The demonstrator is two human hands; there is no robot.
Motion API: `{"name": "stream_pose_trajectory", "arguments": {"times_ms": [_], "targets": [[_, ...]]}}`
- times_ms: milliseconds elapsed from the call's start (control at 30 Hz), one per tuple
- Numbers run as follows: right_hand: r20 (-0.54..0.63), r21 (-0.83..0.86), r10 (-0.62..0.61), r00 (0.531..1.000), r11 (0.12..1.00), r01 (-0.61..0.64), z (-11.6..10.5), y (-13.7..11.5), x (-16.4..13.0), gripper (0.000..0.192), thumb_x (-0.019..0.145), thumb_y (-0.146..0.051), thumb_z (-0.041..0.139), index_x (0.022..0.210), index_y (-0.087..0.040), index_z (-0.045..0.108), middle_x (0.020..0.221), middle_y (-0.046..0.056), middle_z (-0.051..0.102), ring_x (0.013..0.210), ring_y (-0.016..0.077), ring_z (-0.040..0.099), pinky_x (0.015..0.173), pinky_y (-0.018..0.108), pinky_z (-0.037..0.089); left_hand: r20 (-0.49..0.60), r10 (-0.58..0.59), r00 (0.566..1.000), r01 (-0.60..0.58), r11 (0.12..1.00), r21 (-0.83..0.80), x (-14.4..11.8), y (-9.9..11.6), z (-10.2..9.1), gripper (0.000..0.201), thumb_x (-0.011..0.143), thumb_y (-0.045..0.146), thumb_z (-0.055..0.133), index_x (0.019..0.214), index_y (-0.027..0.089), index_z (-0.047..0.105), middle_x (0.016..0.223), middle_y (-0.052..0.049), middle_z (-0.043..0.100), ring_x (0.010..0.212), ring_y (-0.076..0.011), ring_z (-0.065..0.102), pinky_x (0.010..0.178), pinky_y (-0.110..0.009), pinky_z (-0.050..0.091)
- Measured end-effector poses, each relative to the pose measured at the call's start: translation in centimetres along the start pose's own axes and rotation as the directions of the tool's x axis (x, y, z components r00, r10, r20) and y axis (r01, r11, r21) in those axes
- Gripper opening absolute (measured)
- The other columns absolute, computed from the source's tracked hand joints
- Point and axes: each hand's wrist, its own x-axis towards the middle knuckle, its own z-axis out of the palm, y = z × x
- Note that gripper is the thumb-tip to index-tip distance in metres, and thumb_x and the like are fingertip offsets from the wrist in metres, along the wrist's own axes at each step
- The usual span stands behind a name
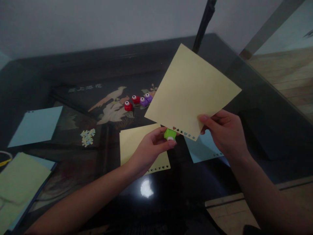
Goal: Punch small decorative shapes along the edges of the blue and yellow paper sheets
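Your left hand (pixel 154 141) pinches the green punch (pixel 170 133), right at the lower edge of the upper sheet (pixel 193 88); I cannot tell whether the edge is inside. Your right hand (pixel 227 132) grips that sheet. This looks like edge-punching, with 6 holes (pixel 181 132) showing; another cut would call for even spacing. Beyond lie 2 red punches (pixel 128 106) and 2 purple punches (pixel 143 102).

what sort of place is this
Probably a room at home, used here for paper crafts: a dark, glossy table, a green hole punch and a punched yellow sheet held over it, and wood-look flooring beyond.
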Motion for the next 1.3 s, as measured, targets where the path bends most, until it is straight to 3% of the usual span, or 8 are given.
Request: {"name": "stream_pose_trajectory", "arguments": {"times_ms": [100,300,500,667,867,1300], "targets": [[0.004,-0.077,-0.022,1.000,0.997,0.023,0.0,-0.3,-0.1,0.014,0.073,-0.030,0.075,0.066,-0.020,0.067,0.050,-0.001,0.061,0.041,0.0109,0.054,0.040,0.024,0.045,-0.018,0.006,1.000,-0.006,1.000,0.018,0.0,0.0,-0.1,0.019,0.068,0.020,0.078,0.085,0.017,0.069,0.081,-0.002,0.068,0.076,-0.0142,0.063,0.081,-0.031,0.049],[-0.017,-0.133,-0.046,0.999,0.990,0.043,0.0,-0.8,-0.2,0.015,0.072,-0.029,0.074,0.064,-0.020,0.066,0.048,-0.001,0.060,0.040,0.0111,0.053,0.039,0.024,0.044,0.004,0.035,0.999,-0.035,0.997,0.063,-0.1,0.1,-0.3,0.024,0.067,0.022,0.080,0.087,0.017,0.069,0.088,-0.003,0.070,0.076,-0.0139,0.065,0.082,-0.030,0.051],[-0.003,-0.194,-0.091,0.996,0.977,0.088,-0.1,-0.9,-0.3,0.011,0.072,-0.027,0.074,0.065,-0.021,0.069,0.048,-0.001,0.061,0.041,0.0116,0.054,0.040,0.025,0.044,-0.004,0.048,0.999,-0.048,0.996,0.078,0.0,0.1,-0.4,0.022,0.068,0.024,0.080,0.085,0.017,0.069,0.080,-0.002,0.070,0.073,-0.0137,0.066,0.078,-0.029,0.052],[0.002,-0.199,-0.110,0.994,0.974,0.108,-0.3,-0.9,-0.2,0.012,0.072,-0.030,0.075,0.066,-0.022,0.069,0.048,-0.002,0.061,0.041,0.0124,0.054,0.040,0.026,0.045,-0.027,0.087,0.996,-0.083,0.987,0.141,0.1,0.1,-0.5,0.021,0.068,0.028,0.078,0.083,0.017,0.068,0.085,-0.004,0.071,0.067,-0.0128,0.061,0.073,-0.030,0.051],[0.037,-0.195,-0.148,0.988,0.969,0.153,-0.3,-1.0,-0.3,0.017,0.072,-0.033,0.075,0.062,-0.022,0.067,0.049,-0.001,0.061,0.042,0.0126,0.055,0.042,0.027,0.045,-0.104,0.108,0.989,-0.092,0.985,0.148,0.1,-0.1,-0.5,0.025,0.062,0.030,0.082,0.074,0.018,0.064,0.074,-0.001,0.067,0.067,-0.0132,0.059,0.069,-0.029,0.048],[0.090,-0.153,-0.139,0.986,0.977,0.151,-0.2,-1.3,-0.4,0.011,0.073,-0.028,0.075,0.066,-0.022,0.069,0.052,-0.002,0.061,0.043,0.0108,0.053,0.043,0.026,0.045,-0.110,0.101,0.989,-0.086,0.987,0.137,0.1,-0.3,-0.6,0.029,0.061,0.032,0.083,0.075,0.015,0.064,0.070,0.000,0.063,0.059,-0.0102,0.055,0.063,-0.028,0.046]]}}
